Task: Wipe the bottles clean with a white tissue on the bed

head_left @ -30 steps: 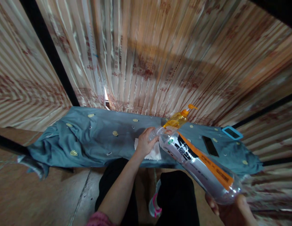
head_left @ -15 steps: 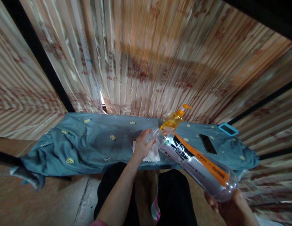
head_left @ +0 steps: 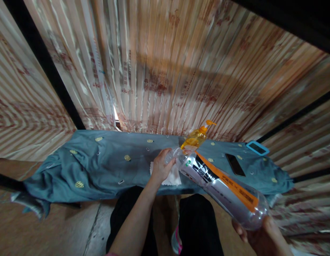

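A large clear plastic bottle (head_left: 220, 186) with a silver, black and orange label lies tilted across my front, its base at the lower right. My right hand (head_left: 263, 233) is closed around that base. At the upper left end, my left hand (head_left: 162, 165) grips a small clear plastic piece (head_left: 172, 155) at the bottle's neck; whether it is a separate part or the neck itself I cannot tell. Just behind the neck stands a pump bottle (head_left: 194, 138) of yellow liquid with an orange pump head. A white cloth (head_left: 172, 177) with a scalloped edge lies under my left hand.
A grey-green cloth with pineapple prints covers the narrow table (head_left: 106, 177). On its right side lie a black phone (head_left: 235, 164) and a blue-framed device (head_left: 257, 148). A striped curtain (head_left: 159, 71) hangs behind; dark metal bars (head_left: 44, 64) frame the space.
The view has shifted very slightly. Both hands keep their hold on the bottle and the clear piece; nothing else has visibly moved.
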The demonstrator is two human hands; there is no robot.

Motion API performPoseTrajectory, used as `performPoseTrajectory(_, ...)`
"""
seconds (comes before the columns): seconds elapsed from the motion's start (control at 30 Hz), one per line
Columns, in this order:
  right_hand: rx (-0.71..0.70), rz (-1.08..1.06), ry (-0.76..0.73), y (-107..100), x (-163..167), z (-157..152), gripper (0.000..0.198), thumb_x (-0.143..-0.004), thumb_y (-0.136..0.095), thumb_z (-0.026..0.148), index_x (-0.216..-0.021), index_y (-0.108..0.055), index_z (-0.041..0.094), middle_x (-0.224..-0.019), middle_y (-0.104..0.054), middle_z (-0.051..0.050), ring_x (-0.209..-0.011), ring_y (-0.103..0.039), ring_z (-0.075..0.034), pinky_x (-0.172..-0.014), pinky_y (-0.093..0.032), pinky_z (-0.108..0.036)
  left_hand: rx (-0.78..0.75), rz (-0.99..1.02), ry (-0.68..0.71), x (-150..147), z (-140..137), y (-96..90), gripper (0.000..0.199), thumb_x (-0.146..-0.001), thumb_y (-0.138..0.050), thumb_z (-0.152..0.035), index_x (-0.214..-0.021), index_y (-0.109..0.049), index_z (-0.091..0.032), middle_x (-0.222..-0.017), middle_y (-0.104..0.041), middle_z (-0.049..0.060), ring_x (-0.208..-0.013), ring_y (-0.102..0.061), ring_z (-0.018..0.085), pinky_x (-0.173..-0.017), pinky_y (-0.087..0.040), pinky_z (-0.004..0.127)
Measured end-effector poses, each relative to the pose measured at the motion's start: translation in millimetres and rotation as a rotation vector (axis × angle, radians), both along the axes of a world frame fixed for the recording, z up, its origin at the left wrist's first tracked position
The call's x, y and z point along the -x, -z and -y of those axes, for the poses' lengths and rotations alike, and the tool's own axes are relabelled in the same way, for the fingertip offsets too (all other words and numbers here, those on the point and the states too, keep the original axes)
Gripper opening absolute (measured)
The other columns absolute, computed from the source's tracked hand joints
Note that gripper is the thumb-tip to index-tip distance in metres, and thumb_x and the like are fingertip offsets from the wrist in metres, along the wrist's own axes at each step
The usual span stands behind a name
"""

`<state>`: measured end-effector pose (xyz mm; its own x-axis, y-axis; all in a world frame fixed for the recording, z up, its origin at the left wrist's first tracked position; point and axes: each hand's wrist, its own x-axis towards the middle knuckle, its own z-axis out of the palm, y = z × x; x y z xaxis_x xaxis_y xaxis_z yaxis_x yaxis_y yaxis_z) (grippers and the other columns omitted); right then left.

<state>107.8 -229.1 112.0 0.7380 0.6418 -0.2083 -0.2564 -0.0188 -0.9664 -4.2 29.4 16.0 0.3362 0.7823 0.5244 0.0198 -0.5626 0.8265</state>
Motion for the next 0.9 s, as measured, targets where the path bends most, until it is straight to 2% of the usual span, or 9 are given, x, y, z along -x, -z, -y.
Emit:
performPoseTrajectory(0.1,0.004,0.007,-0.014,0.3,-0.7,0.3,0.053,-0.058,-0.073,0.066,-0.082,-0.064,0.019,-0.061,-0.064,-0.005,-0.047,-0.054,-0.013,-0.039,-0.040,-0.022,0.001,0.002,-0.005,-0.1,0.1,0.2,0.028,-0.078,-0.063,-0.016,-0.106,-0.062,-0.018,-0.107,-0.069,0.008,-0.101,-0.065,0.023,-0.091,-0.052,0.037)
performPoseTrajectory(0.3,0.019,0.023,-0.024,4.4,-4.9,1.2,0.063,-0.056,-0.073,0.067,-0.096,-0.064,0.019,-0.059,-0.062,-0.003,-0.046,-0.052,-0.015,-0.037,-0.039,-0.023,0.015,-0.009,-0.008,0.1,0.3,-0.4,0.028,-0.078,-0.064,-0.018,-0.106,-0.062,-0.019,-0.108,-0.069,0.009,-0.102,-0.065,0.023,-0.092,-0.052,0.038)
performPoseTrajectory(0.6,-0.008,0.010,-0.046,5.2,-4.7,4.1,0.052,-0.065,-0.069,0.064,-0.094,-0.065,0.021,-0.059,-0.064,-0.005,-0.049,-0.054,-0.016,-0.040,-0.041,-0.024,0.026,0.006,0.009,1.1,0.9,-3.1,0.027,-0.079,-0.063,-0.019,-0.105,-0.062,-0.020,-0.107,-0.069,0.008,-0.102,-0.065,0.023,-0.091,-0.052,0.037)
performPoseTrajectory(0.77,0.004,0.016,-0.040,-1.0,-0.2,1.8,0.062,-0.063,-0.070,0.066,-0.104,-0.063,0.021,-0.058,-0.063,-0.004,-0.049,-0.053,-0.016,-0.041,-0.041,-0.023,0.031,0.020,0.015,1.9,1.3,-4.1,0.026,-0.079,-0.063,-0.019,-0.105,-0.062,-0.019,-0.106,-0.069,0.008,-0.101,-0.065,0.023,-0.090,-0.052,0.037)
performPoseTrajectory(0.9,0.006,0.008,-0.043,-1.2,-0.4,2.1,0.059,-0.064,-0.070,0.064,-0.103,-0.065,0.020,-0.060,-0.064,-0.005,-0.050,-0.054,-0.016,-0.042,-0.041,-0.025,0.029,0.019,0.017,1.6,1.5,-4.1,0.026,-0.079,-0.063,-0.019,-0.105,-0.062,-0.019,-0.106,-0.069,0.009,-0.100,-0.065,0.023,-0.090,-0.052,0.037)
